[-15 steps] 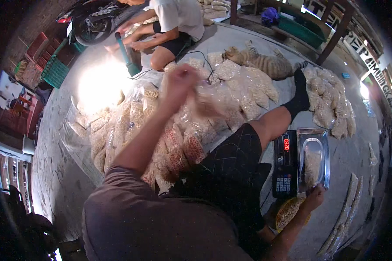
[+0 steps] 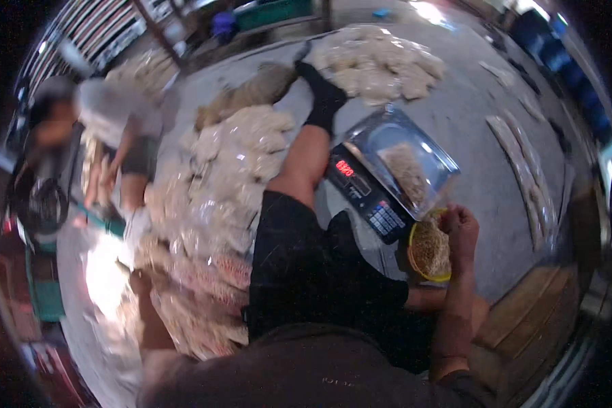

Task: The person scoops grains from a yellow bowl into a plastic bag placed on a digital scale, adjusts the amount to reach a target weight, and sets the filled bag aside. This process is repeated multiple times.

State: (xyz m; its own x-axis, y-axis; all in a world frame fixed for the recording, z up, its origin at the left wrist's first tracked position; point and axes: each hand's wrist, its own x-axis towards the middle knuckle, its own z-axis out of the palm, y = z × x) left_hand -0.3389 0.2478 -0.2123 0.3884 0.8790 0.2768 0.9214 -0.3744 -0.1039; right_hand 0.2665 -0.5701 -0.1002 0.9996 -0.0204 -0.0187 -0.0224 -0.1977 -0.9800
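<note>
My right hand (image 2: 461, 232) is beside the rim of a yellow bowl (image 2: 444, 277) of small pale pieces. Its fingers are curled in a pinch; anything between them is too small to make out. Just beyond, a clear bag of pale pieces (image 2: 405, 173) lies in the metal tray (image 2: 443, 163) of a black digital scale (image 2: 360, 194) with a lit red display. At the left, my left hand (image 2: 141, 280) reaches to the pile of filled clear bags (image 2: 217, 183), near a bright light. Motion smears its fingers. Some bags there hold reddish pieces (image 2: 228, 272).
A striped cat (image 2: 248, 95) lies behind the pile. More filled bags (image 2: 377, 64) stand beyond my outstretched foot (image 2: 323, 95). Long filled plastic strips (image 2: 523, 173) lie at the right, near wooden boards (image 2: 530, 306). Another person (image 2: 119, 112) sits at the far left.
The whole view has swung to the right. My right hand has left the bag on the tray and come to the bowl. My left hand has moved from above the pile to its left side.
</note>
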